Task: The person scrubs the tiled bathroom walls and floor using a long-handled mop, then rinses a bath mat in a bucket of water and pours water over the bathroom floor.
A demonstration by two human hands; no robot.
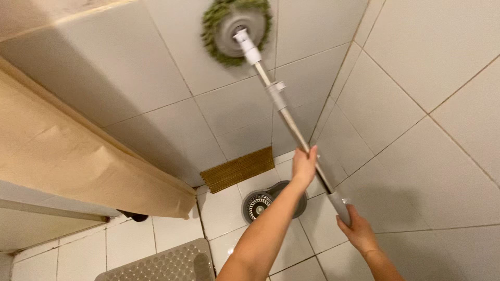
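White tiles everywhere, it's a small bathroom corner with the wall (234, 104) right in front of me and another tiled wall off to my right. I've got a mop (284, 112) held up against it. My left hand (304, 165) is wrapped around the metal pole about midway, fingers closed on it. My right hand (355, 229) is lower and closer to me, gripping the grey end of the handle, also closed tight. The pole runs up and away from both hands to the round mop head (237, 31), green fringe around a grey disc, pressed flat on the wall well above my left hand. It looks a bit blurred.

Down past my left forearm there's a round floor drain (260, 204) in the tiles, and just beyond it a brownish ribbed mat (238, 169) at the foot of the wall. Off to my left is a beige sheet (78, 156) draped over something, and near my left elbow a grey bubbly bath mat (161, 263) on the floor.
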